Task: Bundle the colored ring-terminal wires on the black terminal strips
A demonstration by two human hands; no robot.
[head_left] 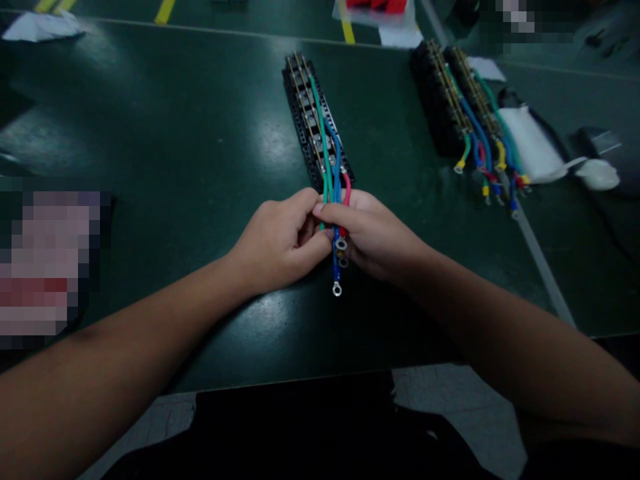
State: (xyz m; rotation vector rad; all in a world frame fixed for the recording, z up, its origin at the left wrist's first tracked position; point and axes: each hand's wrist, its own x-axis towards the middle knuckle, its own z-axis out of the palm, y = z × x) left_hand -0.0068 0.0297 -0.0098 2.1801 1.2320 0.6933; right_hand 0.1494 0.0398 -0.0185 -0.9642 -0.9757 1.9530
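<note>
A long black terminal strip point(313, 120) with metal rails lies on the green table, its near end close to my hands. Green, blue and red wires point(336, 177) run from it toward me and end in ring terminals point(337, 289). My left hand point(287, 233) is closed at the left side of the bundle, its fingers pinched against the green wires. From the right, my right hand point(373, 230) grips the same bundle, its thumb lying across the wires. Several ring ends stick out below the hands. The fingertips under the bundle are hidden.
Two similar black strips with wires point(450, 100) stand at the right. Beyond them lie a white pouch point(533, 143) and a round white object point(597, 173). Red parts in a clear bag point(377, 10) sit at the back. A blurred-out item point(50, 260) is at the left.
</note>
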